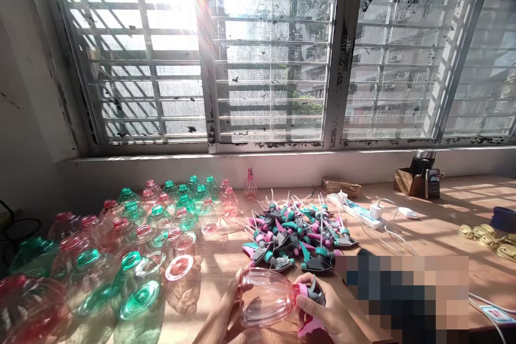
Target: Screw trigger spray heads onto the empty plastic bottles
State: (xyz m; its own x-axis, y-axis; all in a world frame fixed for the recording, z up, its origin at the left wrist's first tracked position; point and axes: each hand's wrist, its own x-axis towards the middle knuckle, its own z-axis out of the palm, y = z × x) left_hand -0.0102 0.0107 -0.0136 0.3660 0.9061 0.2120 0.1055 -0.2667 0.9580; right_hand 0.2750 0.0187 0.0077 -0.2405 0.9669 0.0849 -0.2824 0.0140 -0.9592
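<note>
My left hand [221, 312] wraps around the body of a clear pink plastic bottle [266, 296] lying on its side above the wooden table [435, 236]. My right hand [328, 314] is closed on a pink and grey spray trigger head [312, 301] at the bottle's neck. Just beyond my hands lies a pile of pink, teal and grey spray heads [296, 234] with white dip tubes.
Several empty pink and green bottles [133, 236] crowd the table's left side. One assembled pink spray bottle [250, 185] stands by the window sill. A white power strip [357, 212], a brown box [409, 180], gold caps [487, 236] and a blurred patch lie to the right.
</note>
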